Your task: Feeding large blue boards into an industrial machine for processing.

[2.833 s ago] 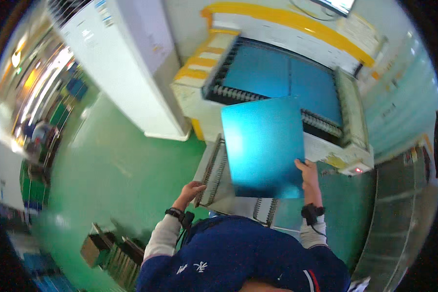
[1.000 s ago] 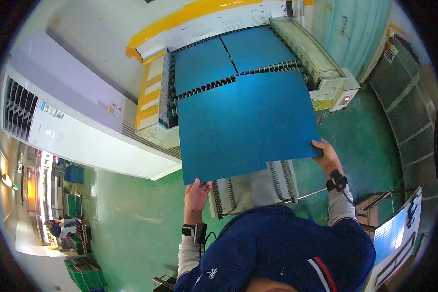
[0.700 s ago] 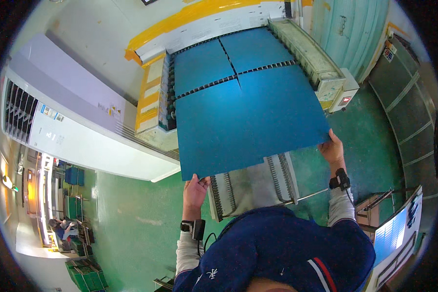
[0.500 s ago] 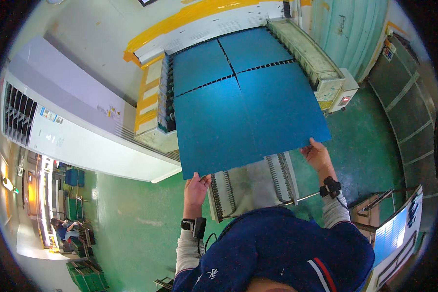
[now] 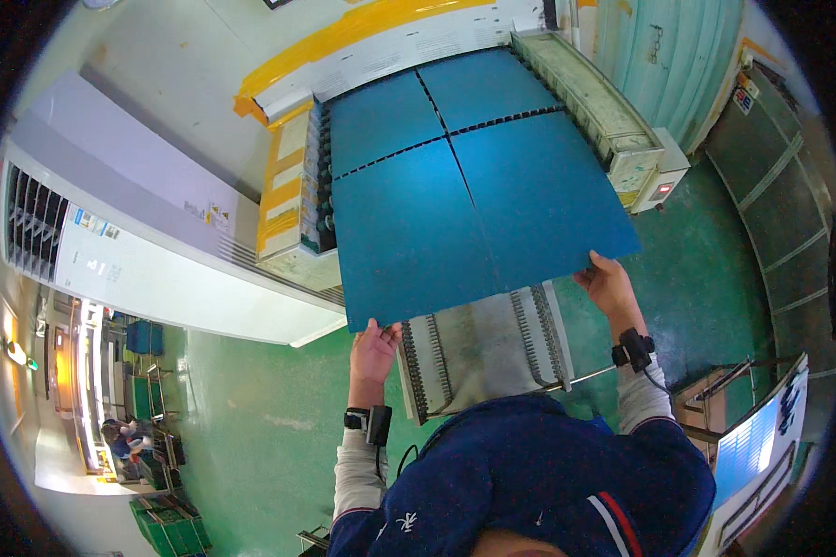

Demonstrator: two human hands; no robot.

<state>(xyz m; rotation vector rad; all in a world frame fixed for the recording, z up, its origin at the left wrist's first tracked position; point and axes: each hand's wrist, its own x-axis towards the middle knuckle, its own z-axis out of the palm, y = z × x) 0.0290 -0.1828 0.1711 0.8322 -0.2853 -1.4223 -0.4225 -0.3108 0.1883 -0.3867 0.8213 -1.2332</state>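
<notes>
Fingers of the left hand (image 5: 373, 348) and right hand (image 5: 608, 283) were clamped on the near edge of a flat blue plastic sheet (image 5: 478, 218), held over the ribbed grey feeder tray (image 5: 483, 348) at frame centre.

On the big white cabinet (image 5: 149, 251) at my left I see small coloured labels (image 5: 88, 223) and a yellow warning sticker (image 5: 218, 216). A small red display (image 5: 661, 190) glows on the white control box (image 5: 664, 176), right of the machine.

blue sheet (image 5: 474, 223) went from held upright to lying flat on machine bed (image 5: 585, 93); right hand (image 5: 608, 283) slid along near edge.
</notes>
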